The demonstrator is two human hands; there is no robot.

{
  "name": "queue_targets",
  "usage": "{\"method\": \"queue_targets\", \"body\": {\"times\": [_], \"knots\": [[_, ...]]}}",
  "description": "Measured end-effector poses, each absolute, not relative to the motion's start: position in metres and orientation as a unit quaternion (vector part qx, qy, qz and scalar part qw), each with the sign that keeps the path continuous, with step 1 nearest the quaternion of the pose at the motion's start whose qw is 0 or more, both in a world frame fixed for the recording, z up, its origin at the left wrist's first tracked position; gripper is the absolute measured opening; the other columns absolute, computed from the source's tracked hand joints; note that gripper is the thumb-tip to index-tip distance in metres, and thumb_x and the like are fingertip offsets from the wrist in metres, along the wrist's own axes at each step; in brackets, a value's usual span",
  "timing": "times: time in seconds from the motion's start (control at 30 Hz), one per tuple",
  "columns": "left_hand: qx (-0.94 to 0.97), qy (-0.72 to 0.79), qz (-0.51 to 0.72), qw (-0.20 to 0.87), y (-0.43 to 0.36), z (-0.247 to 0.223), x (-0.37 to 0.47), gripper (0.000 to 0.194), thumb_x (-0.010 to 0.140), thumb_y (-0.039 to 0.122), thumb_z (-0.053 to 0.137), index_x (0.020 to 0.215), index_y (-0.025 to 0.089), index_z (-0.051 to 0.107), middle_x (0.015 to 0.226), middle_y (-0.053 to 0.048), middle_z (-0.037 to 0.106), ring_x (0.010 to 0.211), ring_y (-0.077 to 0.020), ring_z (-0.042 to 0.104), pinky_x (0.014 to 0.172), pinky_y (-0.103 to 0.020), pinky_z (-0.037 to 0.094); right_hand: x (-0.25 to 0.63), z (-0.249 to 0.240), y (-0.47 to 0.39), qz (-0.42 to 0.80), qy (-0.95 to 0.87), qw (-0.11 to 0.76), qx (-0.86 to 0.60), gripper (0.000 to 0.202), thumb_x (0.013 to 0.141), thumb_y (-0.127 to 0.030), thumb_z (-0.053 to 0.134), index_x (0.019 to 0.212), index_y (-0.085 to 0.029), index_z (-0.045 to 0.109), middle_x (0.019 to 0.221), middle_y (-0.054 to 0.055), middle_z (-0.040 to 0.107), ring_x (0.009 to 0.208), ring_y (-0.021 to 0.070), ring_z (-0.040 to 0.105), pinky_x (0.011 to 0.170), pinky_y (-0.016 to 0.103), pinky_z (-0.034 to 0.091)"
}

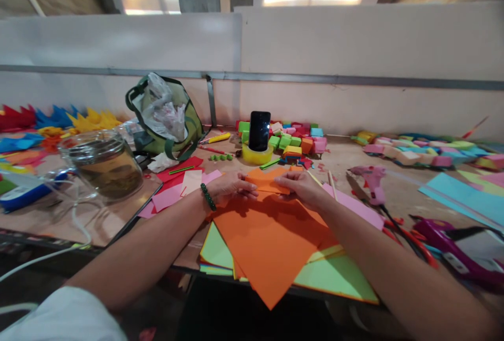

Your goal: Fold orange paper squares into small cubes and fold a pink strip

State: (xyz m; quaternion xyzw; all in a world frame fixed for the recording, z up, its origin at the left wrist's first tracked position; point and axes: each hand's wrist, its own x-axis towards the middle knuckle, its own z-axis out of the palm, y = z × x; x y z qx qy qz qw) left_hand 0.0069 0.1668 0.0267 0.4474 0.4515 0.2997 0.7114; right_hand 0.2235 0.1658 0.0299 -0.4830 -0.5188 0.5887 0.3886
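Note:
A small folded piece of orange paper (266, 180) is held between my two hands, above a stack of coloured sheets. My left hand (235, 188), with a dark beaded bracelet (208, 197) at the wrist, pinches its left end. At the other end, my right hand (303, 186) grips it with thumb and fingers. Beneath lies a large orange sheet (271, 246), turned so one corner hangs past the table's front edge. Pale green sheets (334, 272) show under it. Pink paper pieces (167, 198) are left of my left hand.
A phone (260, 131) stands in a yellow tape roll (257, 155), with small folded paper blocks (291, 141) behind. Rightward are a pink glue gun (372, 181) and a purple tape dispenser (452, 249). A glass jar (104, 165) and a green bag (191, 115) stand left.

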Motion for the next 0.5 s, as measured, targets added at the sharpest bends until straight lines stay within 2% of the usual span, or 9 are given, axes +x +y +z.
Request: {"method": "queue_targets", "body": {"times": [0.2,0.37,0.5], "knots": [[0.455,0.437,0.296,0.717,0.1643,0.0281,0.0080,0.033,0.060,0.017,0.084,0.077,0.010,0.057,0.066,-0.005,0.069,0.054,-0.0103,0.065,0.046,-0.013,0.049,0.2235,0.0278,0.1674,0.581,-0.536,0.402,-0.461,0.035,0.049,-0.038,0.086,0.064,-0.013,0.066,0.057,-0.003,0.058,0.050,0.0068,0.054,0.052,0.023,0.058],[0.435,0.459,0.270,0.726,0.1645,0.0254,0.0098,0.029,0.079,0.039,0.069,0.080,0.011,0.061,0.070,-0.008,0.071,0.056,-0.0122,0.066,0.048,-0.017,0.050,0.2230,0.0290,0.1662,0.574,-0.549,0.403,-0.454,0.035,0.049,-0.039,0.085,0.066,-0.013,0.067,0.059,-0.002,0.062,0.052,0.0079,0.057,0.052,0.024,0.058],[0.436,0.459,0.260,0.729,0.1662,0.0210,0.0101,0.022,0.084,0.029,0.065,0.078,0.008,0.066,0.073,-0.009,0.072,0.053,-0.0093,0.064,0.047,-0.014,0.049,0.2215,0.0282,0.1644,0.570,-0.555,0.402,-0.453,0.033,0.050,-0.038,0.085,0.065,-0.013,0.068,0.057,-0.003,0.061,0.050,0.0078,0.056,0.051,0.023,0.057]]}}
